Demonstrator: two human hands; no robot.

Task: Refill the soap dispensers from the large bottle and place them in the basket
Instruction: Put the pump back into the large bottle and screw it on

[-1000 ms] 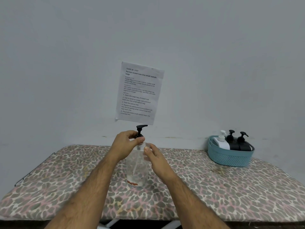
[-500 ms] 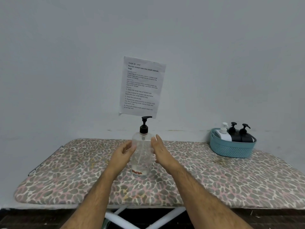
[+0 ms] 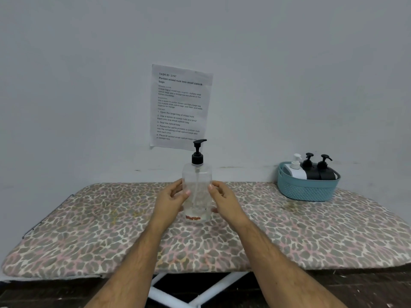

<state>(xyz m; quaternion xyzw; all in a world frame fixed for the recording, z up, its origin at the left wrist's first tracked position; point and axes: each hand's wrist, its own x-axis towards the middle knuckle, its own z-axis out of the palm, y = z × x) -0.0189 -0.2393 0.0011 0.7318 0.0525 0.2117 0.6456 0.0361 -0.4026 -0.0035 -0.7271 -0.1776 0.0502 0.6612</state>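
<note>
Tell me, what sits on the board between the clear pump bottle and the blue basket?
Nothing: in the head view only bare patterned cover lies between the clear pump bottle and the blue basket.

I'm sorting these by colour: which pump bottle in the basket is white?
The white dispenser at the left end of the teal basket; the two black dispensers stand to its right.

Plain grey-white wall (image 3: 89,85) w/ a printed sheet (image 3: 181,107) stuck up behind the grip. Leopard-print padded board (image 3: 100,236) spreads below it, white legs (image 3: 213,287) underneath. Dark floor (image 3: 355,285) at bottom.

printed sheet (image 3: 181,107) on wall, leopard-print board (image 3: 89,230)
</note>
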